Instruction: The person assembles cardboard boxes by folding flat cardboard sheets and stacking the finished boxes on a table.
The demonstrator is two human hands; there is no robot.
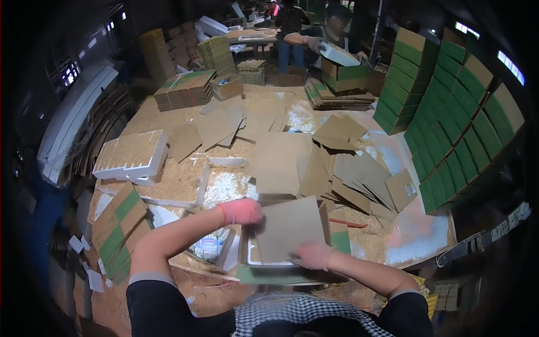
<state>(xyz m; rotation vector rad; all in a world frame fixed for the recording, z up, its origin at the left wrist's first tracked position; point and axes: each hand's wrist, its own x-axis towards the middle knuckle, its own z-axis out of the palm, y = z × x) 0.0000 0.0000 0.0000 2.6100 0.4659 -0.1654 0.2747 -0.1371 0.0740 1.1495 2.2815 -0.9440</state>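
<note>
In front of me stands a cardboard box (266,275) with green on its near side. A plain brown cardboard sheet (289,227) lies slanted in its opening. A strip of white foam (251,250) shows beside the sheet inside the box. My left hand (245,212), in a pink glove, is closed at the sheet's upper left edge; its fingertips are partly hidden. My right hand (313,255), also gloved and slightly blurred, rests on the sheet's lower right part with fingers extended.
Loose cardboard sheets (359,174) lie beyond the box. At left are foam trays filled with brown granules (132,154) and flattened green cartons (120,224). Green boxes (455,123) are stacked high at right. Across the table a person (334,39) holds a white foam tray (338,54) over a box.
</note>
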